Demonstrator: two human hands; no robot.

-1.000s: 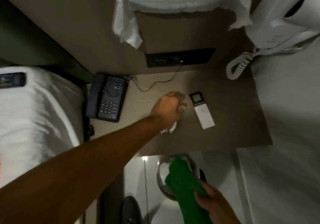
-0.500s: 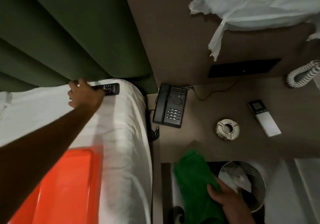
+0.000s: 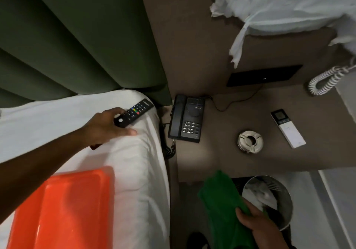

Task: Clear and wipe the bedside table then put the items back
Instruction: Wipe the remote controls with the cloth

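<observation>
Left hand gripping the black remote on the bed, right hand clutching the green cloth below the bedside table.

The left hand (image 3: 105, 128) is reaching across the white bed (image 3: 134, 171), its fingers curling around the near end of the black remote (image 3: 133, 112), which is lying on the sheet just left of the bedside table (image 3: 221, 160). The right hand (image 3: 258, 227) is closing its fingers on a green cloth (image 3: 221, 200) below the table's front edge, beside a metal bin (image 3: 285, 208). On the table, the black telephone (image 3: 186, 121) is sitting at the left edge, the round ashtray (image 3: 250, 141) near the middle, and the white remote (image 3: 288, 128) to the right of it. An orange tray (image 3: 63, 210) is resting on the bed, well left of the table.
</observation>
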